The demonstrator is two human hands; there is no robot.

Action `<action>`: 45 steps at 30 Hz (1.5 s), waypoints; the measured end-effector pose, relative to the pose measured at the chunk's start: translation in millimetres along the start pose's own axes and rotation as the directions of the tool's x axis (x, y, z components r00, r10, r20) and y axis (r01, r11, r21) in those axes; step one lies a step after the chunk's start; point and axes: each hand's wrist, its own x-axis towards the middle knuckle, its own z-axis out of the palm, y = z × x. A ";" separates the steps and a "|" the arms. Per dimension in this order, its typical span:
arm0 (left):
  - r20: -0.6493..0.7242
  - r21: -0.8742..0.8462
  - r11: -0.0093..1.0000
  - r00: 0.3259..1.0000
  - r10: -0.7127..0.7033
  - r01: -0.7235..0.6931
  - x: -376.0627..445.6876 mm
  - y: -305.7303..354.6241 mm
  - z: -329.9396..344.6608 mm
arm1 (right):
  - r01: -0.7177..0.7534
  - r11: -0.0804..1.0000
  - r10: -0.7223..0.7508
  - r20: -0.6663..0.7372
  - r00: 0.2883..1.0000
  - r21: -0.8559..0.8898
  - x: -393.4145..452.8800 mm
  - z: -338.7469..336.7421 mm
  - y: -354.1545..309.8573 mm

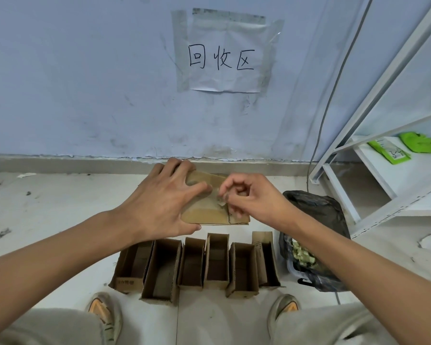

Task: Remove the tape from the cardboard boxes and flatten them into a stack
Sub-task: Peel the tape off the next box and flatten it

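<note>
— Cardboard box (209, 210), where did it sit?
— Flat on the floor (47, 207) near the wall (85, 83). The left hand (159, 202) lay spread on it, fingers straight, pressing down. The right hand (246, 197) pinched a crinkled bit of tape (221, 200) at the seam.
— Around it?
— A row of open boxes (197, 262) stood nearer the person's shoes; a black bag (316, 212) beside them, a white metal shelf (383, 158) at right.
</note>
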 end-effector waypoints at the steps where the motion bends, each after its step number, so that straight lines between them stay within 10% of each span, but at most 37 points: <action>1: 0.001 0.006 1.000 1.000 -0.008 0.008 0.2 -1.3 -0.6 | -0.019 0.999 0.015 0.071 0.997 0.051 0.2 -2.5 0.2; 19: -0.086 -0.037 0.999 0.996 0.009 -0.013 -6.3 -11.2 -5.6 | -0.120 0.933 0.088 0.110 0.990 0.340 1.1 -28.0 2.3; 28: -0.100 -0.002 1.000 0.995 -0.002 0.002 -3.4 -12.7 -5.7 | -0.237 0.971 0.221 -0.242 0.945 -0.037 3.0 -12.0 -14.5; 37: -0.155 0.002 1.000 0.988 -0.016 0.017 3.6 -9.4 -3.5 | -0.116 0.866 -0.105 -0.403 0.909 -0.487 4.6 8.5 -13.4; 45: -0.159 -0.010 0.999 0.986 -0.041 0.040 3.3 -10.9 -4.2 | -0.032 0.962 -0.074 -0.376 0.924 -0.270 7.8 12.7 -9.8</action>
